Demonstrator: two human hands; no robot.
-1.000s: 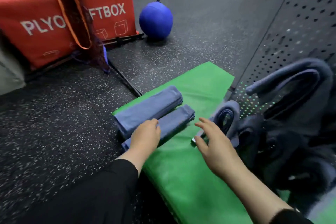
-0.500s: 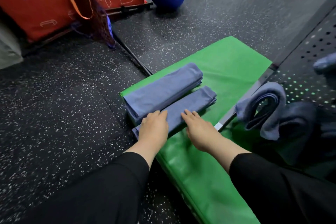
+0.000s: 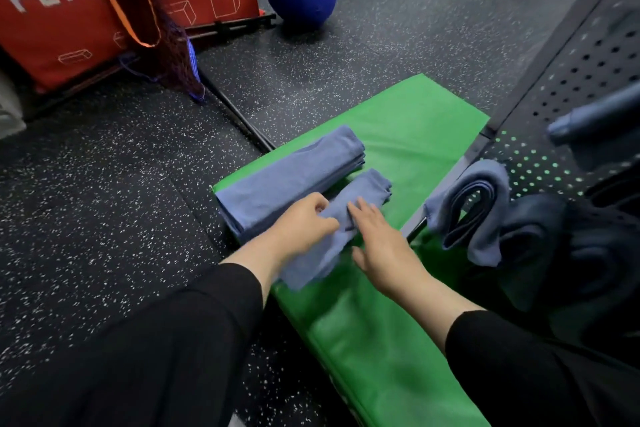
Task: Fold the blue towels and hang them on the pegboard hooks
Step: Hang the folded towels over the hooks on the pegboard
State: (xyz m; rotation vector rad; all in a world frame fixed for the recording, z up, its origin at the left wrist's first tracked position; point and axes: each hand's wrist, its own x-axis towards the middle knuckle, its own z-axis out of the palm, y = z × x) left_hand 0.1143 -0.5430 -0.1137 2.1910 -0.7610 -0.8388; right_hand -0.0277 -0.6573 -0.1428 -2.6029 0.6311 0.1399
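Soft, even light falls from overhead, so my hands cast only faint shadows on the green mat. The mat shows a mild sheen near my sleeves. My right hand is smeared by motion blur at the fingers. The pegboard sits dim, and lines bow outward from the mat toward the frame's edges.

The person wears a black long-sleeved top. The left sleeve fills the frame toward 7 o'clock, its cloth loose and plain, ending in an unbanded cuff partway along the forearm. The right sleeve, toward 5 o'clock, is the same matte black and likewise stops short of the wrist. The left hand and the right hand are bare: no gloves, rings or watch show.
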